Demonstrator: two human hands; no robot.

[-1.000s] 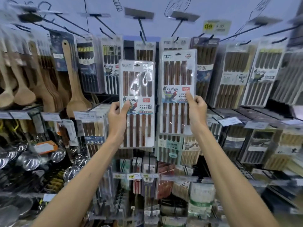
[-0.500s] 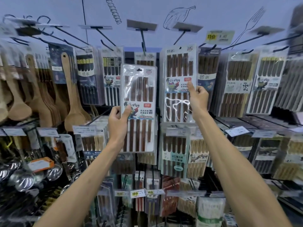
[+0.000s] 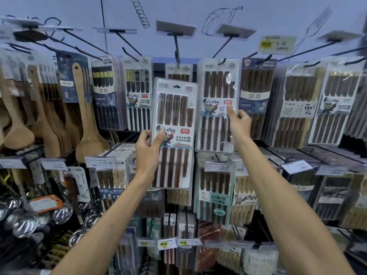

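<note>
Two clear blister packs of dark wooden chopsticks are held up before a shop display. My left hand [image 3: 148,149] grips the left pack [image 3: 174,116] by its left edge, thumb on the front; the pack tilts slightly and hangs free of any hook. My right hand [image 3: 239,124] pinches the right pack [image 3: 215,92] at its right edge, thumb on the front. The top of that pack is level with a black peg hook [image 3: 223,60] in the upper row; whether it hangs on the hook I cannot tell.
Rows of packaged chopsticks [image 3: 296,108] hang on black hooks across the wall. Wooden spatulas [image 3: 87,126] hang at the left, steel ladles [image 3: 23,221] lower left. Price tags [image 3: 100,162] line the peg ends; a yellow tag [image 3: 277,44] sits upper right.
My right hand has raised its pack from mid-height up to the upper row of hooks. My left hand keeps its pack at about the same place, now slightly tilted.
</note>
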